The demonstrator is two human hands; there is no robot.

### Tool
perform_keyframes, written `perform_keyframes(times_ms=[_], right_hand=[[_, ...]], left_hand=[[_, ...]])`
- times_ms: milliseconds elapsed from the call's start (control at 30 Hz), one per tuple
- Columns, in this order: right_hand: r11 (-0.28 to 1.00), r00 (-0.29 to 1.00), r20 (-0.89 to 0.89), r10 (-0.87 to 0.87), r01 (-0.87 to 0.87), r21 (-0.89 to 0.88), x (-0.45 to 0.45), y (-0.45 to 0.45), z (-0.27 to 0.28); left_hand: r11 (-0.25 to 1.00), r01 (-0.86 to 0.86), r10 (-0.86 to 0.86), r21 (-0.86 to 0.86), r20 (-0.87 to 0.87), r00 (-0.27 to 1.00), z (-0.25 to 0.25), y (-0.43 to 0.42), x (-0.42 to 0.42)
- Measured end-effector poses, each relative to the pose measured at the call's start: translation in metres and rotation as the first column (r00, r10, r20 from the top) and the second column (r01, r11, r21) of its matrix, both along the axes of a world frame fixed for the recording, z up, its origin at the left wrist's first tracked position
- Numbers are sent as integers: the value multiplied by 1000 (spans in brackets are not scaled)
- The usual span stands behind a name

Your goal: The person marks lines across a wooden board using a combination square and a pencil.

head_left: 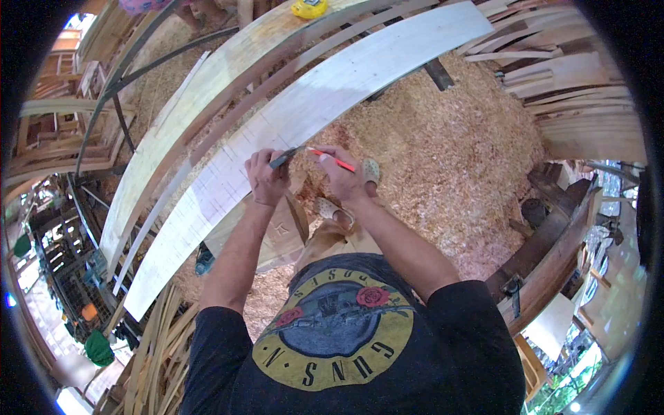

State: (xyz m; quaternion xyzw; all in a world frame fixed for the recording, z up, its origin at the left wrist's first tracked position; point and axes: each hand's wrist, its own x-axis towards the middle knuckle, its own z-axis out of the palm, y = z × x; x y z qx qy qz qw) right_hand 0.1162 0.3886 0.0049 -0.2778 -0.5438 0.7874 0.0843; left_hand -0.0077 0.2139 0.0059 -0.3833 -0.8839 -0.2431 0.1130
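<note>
My left hand (267,177) is closed around a small dark tool (283,158), perhaps a blade, over the near edge of a long pale board (290,111). In my right hand (340,173) is a red pencil (335,160), held in a pinch with its tip toward the dark tool. The two tips are close together; whether they touch is hard to tell. Fine lines cross the board to the left of my hands.
Behind the pale board lies a curved thick plank (187,111) with a yellow tape measure (309,8) on it. Wood shavings (443,159) cover the floor. Stacked boards (581,90) stand at right, thin strips (155,346) at lower left. Part of another person shows at top left.
</note>
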Motion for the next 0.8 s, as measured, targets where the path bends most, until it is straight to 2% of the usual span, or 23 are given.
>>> perform_keyframes(times_ms=[133,233,333,433,533,633,733,800], right_hand=[[997,990,140,-13,3,77,-4,-2,-13],[972,988,153,19,-54,230,-13,-3,-20],[958,994,91,-54,26,285,-23,-11,-27],[949,984,178,-17,-40,312,-23,-11,-16],[992,996,90,17,-28,121,-17,-11,5],[992,989,-120,-91,79,-99,-2,-2,32],[998,996,-72,-57,58,12,18,23,31],[993,995,-24,-99,97,-71,32,36,23]], left_hand=[[1000,7,-7,-5,2,1000,3,1,0],[999,16,-15,34,-11,1000,4,2,0],[1000,17,-17,15,-9,1000,4,2,0],[999,21,-20,33,-32,999,3,2,-1],[1000,26,-25,16,-17,1000,5,1,0],[1000,24,-24,19,-1,1000,8,2,0],[999,5,0,-42,108,994,14,-1,3],[994,15,-35,110,189,981,14,-6,9]])
